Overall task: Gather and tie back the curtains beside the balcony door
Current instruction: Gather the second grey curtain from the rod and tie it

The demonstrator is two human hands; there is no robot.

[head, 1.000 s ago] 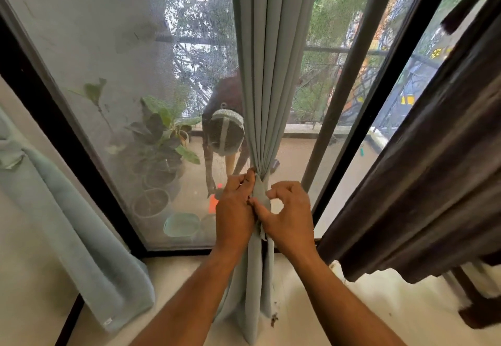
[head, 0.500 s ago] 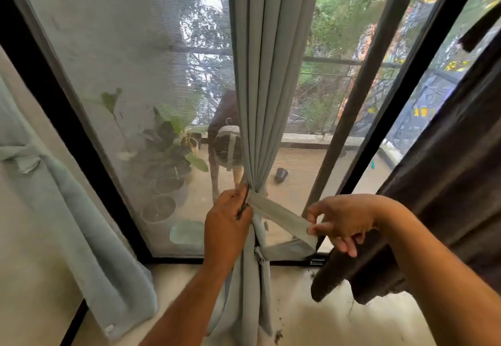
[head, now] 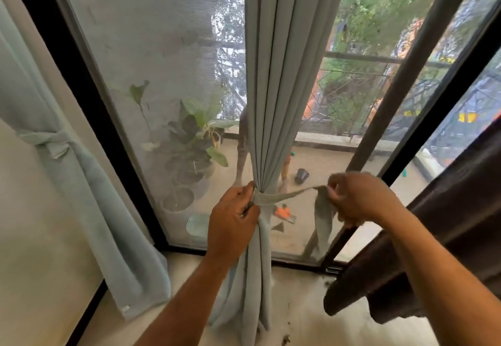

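A pale grey-green curtain [head: 282,74] hangs gathered into a narrow bundle in front of the balcony door glass [head: 151,47]. A matching fabric tie band [head: 287,196] wraps the bundle at waist height. My left hand [head: 233,221] grips the bundle at the band's left side. My right hand [head: 357,199] pinches the band's free end out to the right, and the loose tail [head: 322,221] hangs down below it.
A second pale curtain [head: 81,183] hangs tied against the left wall. A dark brown curtain [head: 447,223] drapes at the right. Black door frames [head: 406,80] cross the glass. Potted plants [head: 195,139] stand on the balcony outside.
My right hand has left the bundle and drawn the tie band's end out to the right and upward. My left hand stays on the gathered curtain. The view has shifted slightly.
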